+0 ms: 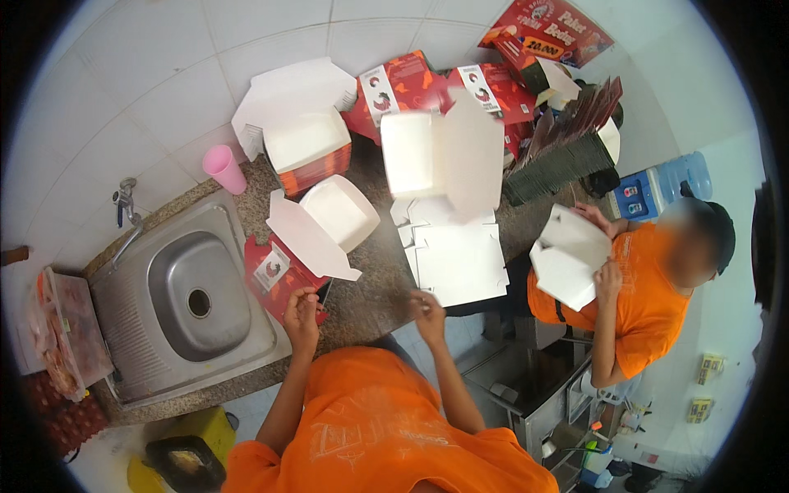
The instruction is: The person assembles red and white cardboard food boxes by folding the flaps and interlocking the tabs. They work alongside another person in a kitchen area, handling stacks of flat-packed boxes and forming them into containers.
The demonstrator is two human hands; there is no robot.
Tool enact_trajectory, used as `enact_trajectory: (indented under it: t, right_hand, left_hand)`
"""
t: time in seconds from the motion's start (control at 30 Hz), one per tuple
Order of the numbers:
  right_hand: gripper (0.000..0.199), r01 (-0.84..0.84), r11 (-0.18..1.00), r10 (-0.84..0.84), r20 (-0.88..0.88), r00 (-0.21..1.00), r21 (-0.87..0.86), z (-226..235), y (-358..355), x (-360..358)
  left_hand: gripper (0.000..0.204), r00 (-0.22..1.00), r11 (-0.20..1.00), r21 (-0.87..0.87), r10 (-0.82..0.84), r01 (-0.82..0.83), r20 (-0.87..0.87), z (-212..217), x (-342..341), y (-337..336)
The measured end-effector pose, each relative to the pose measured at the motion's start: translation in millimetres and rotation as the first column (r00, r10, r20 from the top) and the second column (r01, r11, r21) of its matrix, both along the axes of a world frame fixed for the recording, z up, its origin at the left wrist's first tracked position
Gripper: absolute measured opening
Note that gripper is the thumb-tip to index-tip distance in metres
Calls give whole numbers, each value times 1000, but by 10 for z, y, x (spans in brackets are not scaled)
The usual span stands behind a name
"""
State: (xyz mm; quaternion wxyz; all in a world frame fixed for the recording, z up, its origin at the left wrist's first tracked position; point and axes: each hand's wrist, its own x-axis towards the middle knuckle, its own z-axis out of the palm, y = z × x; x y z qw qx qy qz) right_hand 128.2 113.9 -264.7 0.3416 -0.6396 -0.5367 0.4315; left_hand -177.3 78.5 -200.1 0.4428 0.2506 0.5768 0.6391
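My left hand [302, 312] is beside the edge of a red printed carton [271, 269], its fingers loosely curled and apart, with nothing seen in them. Slightly blurred, my right hand [427, 317] hovers at the counter's front edge, near the lower left corner of flat white carton blanks [460, 267]; its fingers are parted and look empty. Beyond the blanks, a folded white box with a raised lid [472, 156] looks smeared by motion, with no hand on it. Another open box [341, 214] rests partly over the red carton.
A steel sink [197, 296] and pink cup [224, 169] are at left. Stacked boxes [308, 140], red cartons [394, 90] and a row of flat cartons [567, 148] line the back. At right, a co-worker in orange [645, 287] holds a white box [569, 255].
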Motion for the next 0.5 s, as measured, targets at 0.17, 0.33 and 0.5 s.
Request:
enact_trajectory:
  t: [0.17, 0.33, 0.5]
  right_hand:
    - [60, -76, 954, -131, 629, 766, 291, 268, 434, 385]
    - [74, -100, 967, -27, 481, 876, 235, 199, 572, 313]
    - [56, -9, 924, 7, 5, 1000, 383, 332, 710, 235]
  left_hand:
    - [20, 991, 997, 64, 44, -36, -130, -73, 9, 290]
    - [23, 985, 976, 217, 66, -30, -162, 160, 168, 619]
    - [25, 972, 976, 173, -91, 130, -216, 461, 382, 646]
